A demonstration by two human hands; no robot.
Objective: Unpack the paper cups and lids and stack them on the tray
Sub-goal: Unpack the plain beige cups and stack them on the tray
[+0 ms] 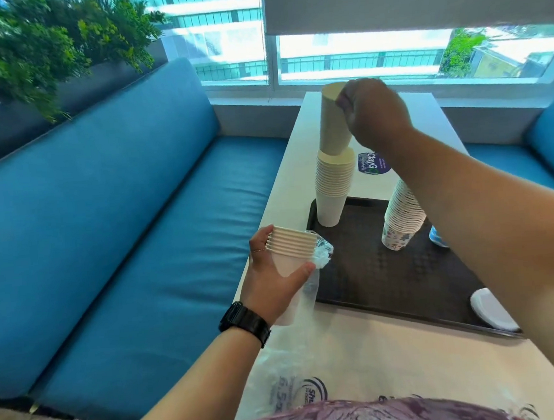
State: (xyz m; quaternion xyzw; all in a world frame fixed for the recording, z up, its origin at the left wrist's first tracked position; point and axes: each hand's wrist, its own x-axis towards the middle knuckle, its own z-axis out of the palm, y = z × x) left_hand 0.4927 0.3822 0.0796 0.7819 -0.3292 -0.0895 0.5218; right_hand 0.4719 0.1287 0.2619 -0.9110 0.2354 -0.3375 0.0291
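We are gripping the top of an upturned cup (333, 120) with our right hand (373, 111), its base seating into the white stack (333, 189) at the tray's (405, 286) far-left corner. Our left hand (273, 269) is holding a short sleeve of cups (291, 246), plastic wrap (318, 256) trailing. That sleeve is lying nearer us, left of the stack, axis upright; we judge the right hand closer.

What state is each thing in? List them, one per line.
Right hand: grips top cup.
Top cup: upside down, tilted on white stack.
Left hand: holds sleeved cups.
Patterned stack: inverted, leaning.
Tray: flat on table.
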